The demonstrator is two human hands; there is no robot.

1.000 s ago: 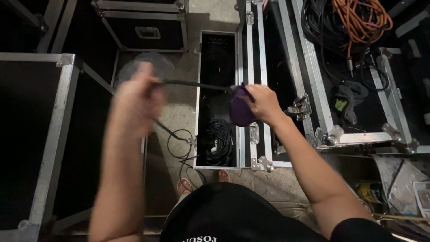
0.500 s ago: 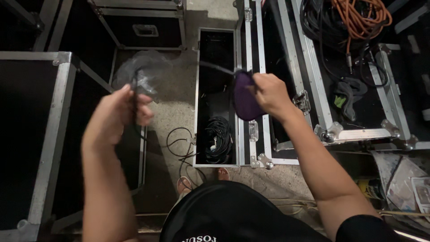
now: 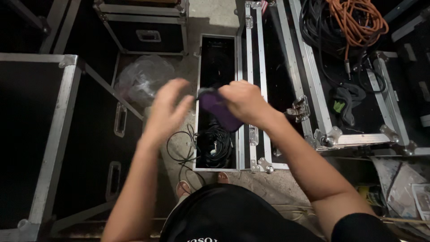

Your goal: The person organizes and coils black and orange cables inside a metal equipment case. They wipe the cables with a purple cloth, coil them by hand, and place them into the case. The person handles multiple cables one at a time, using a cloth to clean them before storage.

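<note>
My right hand (image 3: 241, 102) grips a purple cloth (image 3: 216, 112) wrapped round a black cable, over a narrow open flight case (image 3: 217, 54). A coil of black cable (image 3: 218, 141) lies in the near end of that case. My left hand (image 3: 167, 111) is blurred, just left of the cloth, its fingers spread and nothing seen in them. A loose loop of black cable (image 3: 179, 150) hangs down on the concrete floor beside the case.
A large black flight case with metal edges (image 3: 53, 130) stands at the left. A clear plastic bag (image 3: 143, 78) lies on the floor. To the right an open case (image 3: 354, 134) holds an orange cable (image 3: 358, 20), black cables and a grey glove (image 3: 347, 101). Papers (image 3: 405, 183) lie at lower right.
My left hand has let go of the cable and swung right toward the cloth. My right hand has moved left and down with the purple cloth, over the narrow case.
</note>
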